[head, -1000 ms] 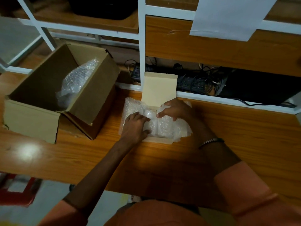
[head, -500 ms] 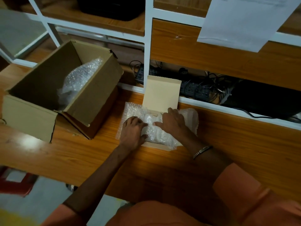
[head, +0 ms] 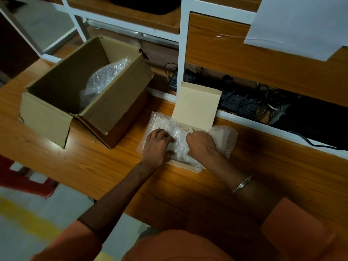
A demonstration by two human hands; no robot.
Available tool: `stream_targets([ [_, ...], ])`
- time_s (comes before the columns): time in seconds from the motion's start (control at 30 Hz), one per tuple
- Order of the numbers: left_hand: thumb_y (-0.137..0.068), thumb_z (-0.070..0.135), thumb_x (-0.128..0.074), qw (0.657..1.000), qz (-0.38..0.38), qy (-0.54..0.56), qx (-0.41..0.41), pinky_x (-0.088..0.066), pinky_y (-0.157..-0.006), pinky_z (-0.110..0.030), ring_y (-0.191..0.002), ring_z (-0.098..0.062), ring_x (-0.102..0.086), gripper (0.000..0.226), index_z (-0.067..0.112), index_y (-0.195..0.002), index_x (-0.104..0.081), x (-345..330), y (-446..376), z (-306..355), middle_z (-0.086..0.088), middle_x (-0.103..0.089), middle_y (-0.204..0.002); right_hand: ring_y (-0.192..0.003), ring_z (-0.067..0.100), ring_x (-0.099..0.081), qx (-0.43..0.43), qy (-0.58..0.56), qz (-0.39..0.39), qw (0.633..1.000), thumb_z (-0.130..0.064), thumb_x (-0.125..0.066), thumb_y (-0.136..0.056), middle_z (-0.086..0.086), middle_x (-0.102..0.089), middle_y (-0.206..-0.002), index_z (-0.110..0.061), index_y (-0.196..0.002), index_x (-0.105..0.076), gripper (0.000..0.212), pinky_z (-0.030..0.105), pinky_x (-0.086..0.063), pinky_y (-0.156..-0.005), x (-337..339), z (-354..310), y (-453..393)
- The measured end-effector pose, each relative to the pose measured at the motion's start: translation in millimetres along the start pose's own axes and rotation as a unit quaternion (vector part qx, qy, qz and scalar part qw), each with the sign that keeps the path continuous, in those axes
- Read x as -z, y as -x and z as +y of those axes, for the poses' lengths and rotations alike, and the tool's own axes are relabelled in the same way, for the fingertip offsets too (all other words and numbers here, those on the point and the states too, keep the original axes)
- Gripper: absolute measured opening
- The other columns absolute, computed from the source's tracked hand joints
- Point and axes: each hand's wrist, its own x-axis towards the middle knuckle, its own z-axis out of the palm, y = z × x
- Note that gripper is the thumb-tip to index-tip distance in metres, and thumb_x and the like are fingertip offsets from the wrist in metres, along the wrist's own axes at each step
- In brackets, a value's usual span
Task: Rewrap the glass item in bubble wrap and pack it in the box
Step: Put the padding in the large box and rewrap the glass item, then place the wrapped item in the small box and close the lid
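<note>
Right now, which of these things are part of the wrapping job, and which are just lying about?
In the job: bubble wrap, small box, left hand, right hand.

Lying about: large carton with its own bubble wrap, power strips, white paper.

Glossy orange-brown wooden table (head: 94, 166) catching the light, grain showing. Matt brown corrugated cardboard box (head: 47, 119) on it. Crinkly clear plastic bubble wrap (head: 160, 121), matt pale-cream card lid (head: 195, 104).
</note>
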Motion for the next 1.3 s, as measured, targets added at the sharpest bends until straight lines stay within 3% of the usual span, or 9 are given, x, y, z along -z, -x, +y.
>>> stream_targets([
  [0.13,-0.082,0.049,-0.083,1.0,0.011,0.009,0.014,-0.043,-0.111,-0.049,-0.144,-0.03,-0.042,0.055,0.028,-0.132,-0.071,-3.3,1.0,1.7,-0.003,-0.06,-0.142,-0.121,0.031,-0.064,0.024,-0.066,-0.078,0.994,-0.053,-0.085,-0.083,0.012,-0.066,-0.132,-0.012,-0.134,-0.062,0.069,0.038,-0.052,-0.093,3.0,24.8,-15.1],
  [0.2,-0.081,0.049,-0.084,0.999,0.014,0.018,0.022,-0.045,-0.111,-0.05,-0.144,-0.03,-0.042,0.056,0.028,-0.131,-0.07,-3.3,0.8,2.5,-0.002,-0.06,-0.142,-0.126,0.031,-0.06,0.039,-0.085,-0.105,0.99,-0.053,-0.089,-0.077,0.011,-0.063,-0.139,-0.015,-0.148,-0.056,0.088,0.037,-0.051,-0.097,1.1,38.9,-21.9],
  [0.33,-0.08,0.047,-0.086,0.999,0.017,0.013,0.034,-0.046,-0.109,-0.049,-0.143,-0.029,-0.042,0.055,0.028,-0.129,-0.07,-5.8,2.0,6.0,-0.002,-0.061,-0.141,-0.114,0.03,-0.063,0.081,-0.026,-0.051,0.995,-0.034,-0.092,-0.078,0.013,-0.053,-0.136,-0.011,-0.137,-0.06,0.071,0.033,-0.049,-0.078,-10.3,38.5,-16.3],
  [0.43,-0.08,0.048,-0.086,0.999,0.019,0.011,0.046,-0.044,-0.113,-0.051,-0.146,-0.029,-0.041,0.055,0.028,-0.129,-0.071,-9.0,1.7,8.4,-0.001,-0.06,-0.143,-0.112,0.029,-0.064,0.09,-0.004,-0.024,0.996,-0.027,-0.09,-0.081,0.014,-0.052,-0.136,-0.007,-0.131,-0.063,0.06,0.035,-0.054,-0.083,-17.9,32.2,-15.2],
  [0.77,-0.082,0.038,-0.087,0.997,0.015,0.023,0.067,-0.043,-0.115,-0.057,-0.148,-0.034,-0.04,0.055,0.02,-0.131,-0.07,-8.6,5.1,15.6,-0.008,-0.059,-0.146,-0.106,0.032,-0.065,0.09,-0.052,-0.016,0.994,-0.028,-0.088,-0.08,0.015,-0.056,-0.128,-0.009,-0.127,-0.064,0.056,0.032,-0.041,-0.071,-26.2,38.2,-18.7],
  [0.93,-0.09,0.046,-0.078,0.997,-0.072,0.024,0.012,-0.035,-0.122,-0.055,-0.156,-0.033,-0.029,0.063,0.023,-0.147,-0.06,10.9,3.9,5.5,-0.007,-0.052,-0.157,-0.124,0.03,-0.059,0.084,-0.084,-0.06,0.991,-0.041,-0.089,-0.079,0.012,-0.057,-0.139,-0.016,-0.148,-0.054,0.081,0.036,-0.051,-0.094,-20.4,47.0,-22.8],
  [1.03,-0.096,0.045,-0.073,0.981,-0.137,0.13,-0.037,-0.033,-0.125,-0.05,-0.159,-0.029,-0.026,0.062,0.027,-0.153,-0.054,52.7,6.3,-9.1,-0.003,-0.036,-0.171,-0.14,0.029,-0.049,0.08,-0.106,-0.138,0.981,-0.045,-0.086,-0.083,0.009,-0.051,-0.155,-0.017,-0.158,-0.045,0.09,0.039,-0.045,-0.112,2.2,48.1,-30.1],
  [1.1,-0.098,0.035,-0.074,0.979,-0.08,0.181,-0.042,-0.039,-0.12,-0.047,-0.158,-0.026,-0.031,0.058,0.025,-0.151,-0.056,88.0,8.5,-23.7,0.001,-0.028,-0.174,-0.134,0.028,-0.055,0.066,-0.1,-0.132,0.984,-0.051,-0.083,-0.084,0.007,-0.057,-0.149,-0.023,-0.152,-0.053,0.08,0.041,-0.048,-0.108,23.7,38.7,-38.9],
  [1.3,-0.101,0.032,-0.064,0.984,0.15,0.084,-0.044,-0.044,-0.108,-0.038,-0.143,-0.022,-0.05,0.042,0.023,-0.143,-0.063,202.5,16.8,-84.9,-0.002,-0.044,-0.165,-0.092,0.022,-0.073,0.07,-0.24,0.131,0.959,-0.047,-0.077,-0.089,0.001,-0.078,-0.103,-0.027,-0.113,-0.079,0.031,0.037,-0.061,-0.083,132.2,-15.5,-83.5],
])
